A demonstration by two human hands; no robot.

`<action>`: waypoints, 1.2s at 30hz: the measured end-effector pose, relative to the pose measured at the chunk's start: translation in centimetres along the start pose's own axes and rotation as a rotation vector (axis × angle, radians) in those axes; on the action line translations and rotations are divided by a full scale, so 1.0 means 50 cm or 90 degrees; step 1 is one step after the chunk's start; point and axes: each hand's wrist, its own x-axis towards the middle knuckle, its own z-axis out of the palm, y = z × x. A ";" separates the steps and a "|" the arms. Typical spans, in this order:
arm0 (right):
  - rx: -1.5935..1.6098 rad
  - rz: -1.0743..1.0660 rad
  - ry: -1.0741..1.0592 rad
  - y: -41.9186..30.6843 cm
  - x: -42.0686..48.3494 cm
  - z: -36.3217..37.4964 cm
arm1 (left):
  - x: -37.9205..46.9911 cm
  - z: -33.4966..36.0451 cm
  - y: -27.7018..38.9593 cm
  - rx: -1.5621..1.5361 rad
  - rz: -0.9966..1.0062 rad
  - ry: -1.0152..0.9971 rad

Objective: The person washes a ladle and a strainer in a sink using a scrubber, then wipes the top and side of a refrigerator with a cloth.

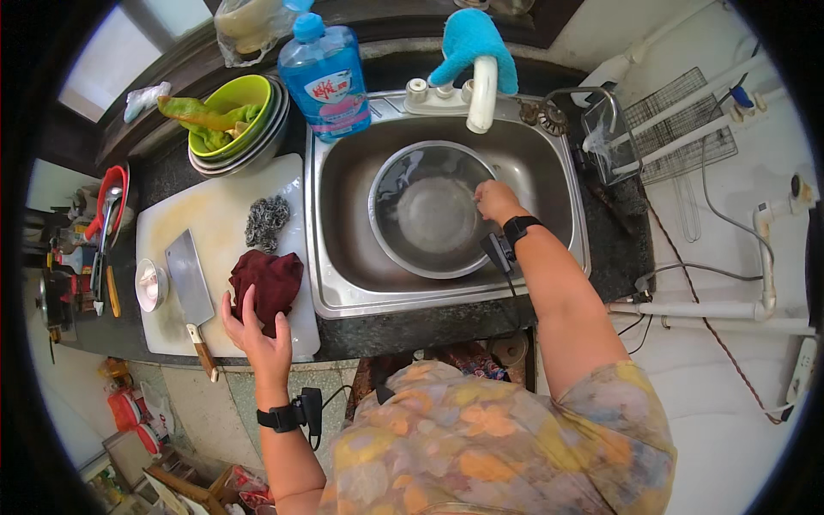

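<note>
A round metal basin (434, 209) sits in the steel sink (347, 257) with what looks like water in it. At the basin's right rim is my right hand (497, 201), its fingers curled against the edge. My left hand (257, 328) is spread with fingers apart just in front of a dark red cloth (273, 283) on the white cutting board (225, 206); whether the fingertips touch the cloth is unclear. A steel wool scourer (266, 222) lies behind the cloth. To the left are a cleaver (191, 277) and a small white bowl (152, 286) holding pale pieces.
Stacked bowls (238, 154) hold green peppers (206, 119) behind the board. A blue detergent bottle (325, 80) stands by the sink's back left corner. Over the white faucet (483, 96) hangs a blue cloth (476, 48). A wire rack (685, 129) leans at the right.
</note>
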 end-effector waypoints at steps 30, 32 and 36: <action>0.232 0.223 0.659 0.387 -0.744 0.097 | 0.108 0.248 0.173 -0.119 0.391 -0.440; 0.234 0.332 0.669 0.404 -0.830 0.178 | 0.123 0.278 0.161 -0.095 0.428 -0.456; 0.176 0.558 0.639 0.406 -0.977 0.358 | 0.152 0.322 0.146 -0.051 0.437 -0.502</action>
